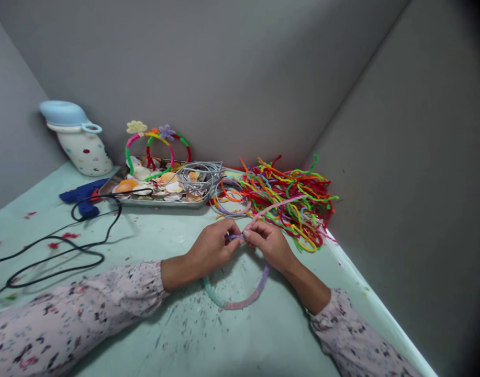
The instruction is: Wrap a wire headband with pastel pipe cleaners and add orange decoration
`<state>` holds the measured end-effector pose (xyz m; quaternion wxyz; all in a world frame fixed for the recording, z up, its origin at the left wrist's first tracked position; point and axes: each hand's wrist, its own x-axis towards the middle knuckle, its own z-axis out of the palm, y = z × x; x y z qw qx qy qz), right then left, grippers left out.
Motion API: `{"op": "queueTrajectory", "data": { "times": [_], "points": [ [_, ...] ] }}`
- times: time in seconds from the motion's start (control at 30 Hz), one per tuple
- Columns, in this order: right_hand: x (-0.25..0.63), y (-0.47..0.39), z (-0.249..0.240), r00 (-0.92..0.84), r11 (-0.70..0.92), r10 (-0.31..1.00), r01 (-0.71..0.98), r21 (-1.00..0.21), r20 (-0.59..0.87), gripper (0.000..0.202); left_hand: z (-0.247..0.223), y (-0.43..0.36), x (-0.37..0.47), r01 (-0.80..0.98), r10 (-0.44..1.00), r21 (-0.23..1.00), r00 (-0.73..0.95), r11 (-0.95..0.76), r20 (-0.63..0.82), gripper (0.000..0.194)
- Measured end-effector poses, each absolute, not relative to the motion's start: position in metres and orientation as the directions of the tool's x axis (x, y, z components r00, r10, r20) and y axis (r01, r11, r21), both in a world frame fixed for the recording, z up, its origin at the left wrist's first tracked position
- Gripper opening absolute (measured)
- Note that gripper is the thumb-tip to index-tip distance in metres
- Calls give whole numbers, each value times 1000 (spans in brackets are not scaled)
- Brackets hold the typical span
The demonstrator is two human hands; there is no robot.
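A ring point(242, 305) wrapped in fuzzy teal, pink and purple stem hangs below both hands at the middle of the table. My left hand point(215, 245) pinches its purple upper end. My right hand point(270, 244) is closed beside it, its fingertips meeting the left ones and gripping a pale pink fuzzy stem point(281, 203). The free end of that stem points up and right over the pile. Fingers hide the spot where stem and ring meet.
Behind the hands lie a metal tray point(165, 203) with shells, wire coils point(200, 176) and two flowered rings, and colourful fuzzy stems point(302, 193). A blue glue gun point(85, 195), black cable point(102, 243) and white bottle point(85, 149) stand left. Grey walls enclose the table's back and right.
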<state>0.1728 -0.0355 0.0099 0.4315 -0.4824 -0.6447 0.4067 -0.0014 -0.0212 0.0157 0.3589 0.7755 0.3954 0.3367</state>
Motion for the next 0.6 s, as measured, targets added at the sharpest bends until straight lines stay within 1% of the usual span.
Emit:
{"op": "queueTrajectory", "data": {
  "times": [0.3,0.5,0.6],
  "points": [
    [173,-37,9,-168,222,969,291,-931,179,17,11,-17,-1,278,858,893,476,-353,192,10],
    [174,-38,8,-183,247,963,296,-923,199,17,10,-16,0,230,868,947,488,-226,89,11],
    [174,-38,8,-188,261,959,301,-917,211,17,9,-16,1,208,864,958,498,-199,71,14]
  ]
}}
